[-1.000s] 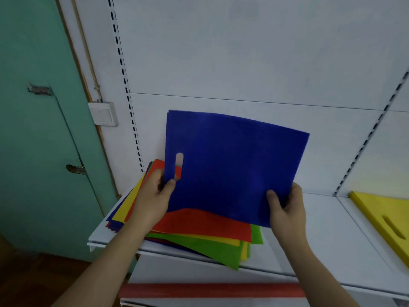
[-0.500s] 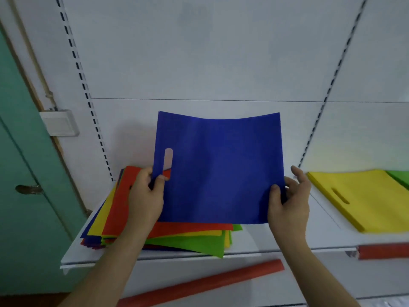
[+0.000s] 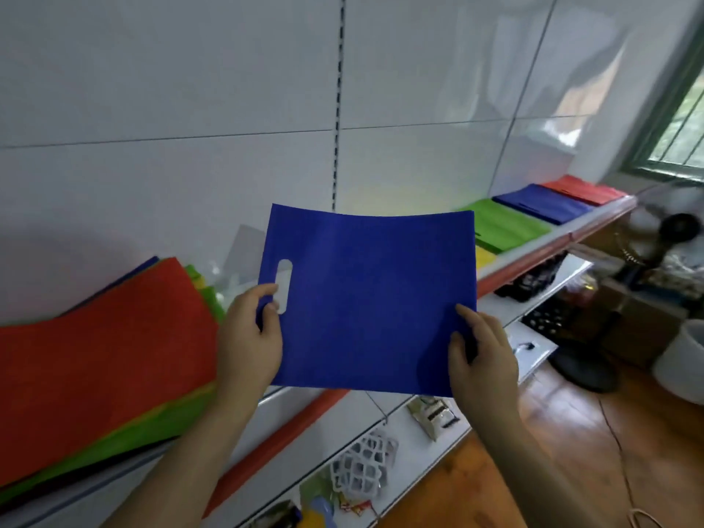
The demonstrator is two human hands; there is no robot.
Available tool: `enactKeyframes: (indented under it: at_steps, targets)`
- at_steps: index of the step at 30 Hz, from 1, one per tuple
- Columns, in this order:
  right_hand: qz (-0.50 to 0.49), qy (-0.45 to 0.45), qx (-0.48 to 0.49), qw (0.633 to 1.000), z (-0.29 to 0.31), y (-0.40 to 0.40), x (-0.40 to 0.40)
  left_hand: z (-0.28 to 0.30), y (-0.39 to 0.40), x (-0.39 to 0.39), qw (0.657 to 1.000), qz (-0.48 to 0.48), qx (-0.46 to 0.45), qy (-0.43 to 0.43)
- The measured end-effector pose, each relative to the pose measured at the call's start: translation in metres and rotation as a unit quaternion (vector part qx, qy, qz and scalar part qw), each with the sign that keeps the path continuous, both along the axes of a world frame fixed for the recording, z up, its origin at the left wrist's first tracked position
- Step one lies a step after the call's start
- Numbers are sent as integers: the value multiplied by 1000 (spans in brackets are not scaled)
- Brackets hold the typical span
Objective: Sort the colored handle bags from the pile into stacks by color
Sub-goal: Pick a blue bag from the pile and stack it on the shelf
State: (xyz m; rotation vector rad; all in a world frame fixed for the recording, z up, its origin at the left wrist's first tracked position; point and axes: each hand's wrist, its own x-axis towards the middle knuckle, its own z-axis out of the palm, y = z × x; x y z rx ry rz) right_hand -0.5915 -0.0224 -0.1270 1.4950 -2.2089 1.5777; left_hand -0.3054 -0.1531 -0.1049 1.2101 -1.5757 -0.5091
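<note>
Blue handle bag, held upright in the air in front of the white shelf, its slot handle toward the left edge. Left hand pinches the bag's left edge just beside the slot, thumb in front; right hand pinches the lower right corner, thumb on the front face. Mixed pile, red bag on top with green and yellow edges showing beneath, lies on the shelf at far left. Sorted stacks lie along the shelf to the right: yellow stack, partly hidden behind the held bag, then green stack, blue stack and red stack.
</note>
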Motion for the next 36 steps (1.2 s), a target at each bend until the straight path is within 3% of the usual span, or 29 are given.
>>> enactKeyframes:
  at_steps: [8, 20, 36]
  targets:
    - [-88, -18, 29, 996, -9, 69, -128, 0, 14, -167, 994, -100, 0, -46]
    - [-164, -22, 61, 984, -15, 138, -353, -6, 37, -427, 979, -176, -24, -98]
    - [-209, 11, 109, 972, -25, 55, -593, -23, -59, -690, 975, -209, 2, -79]
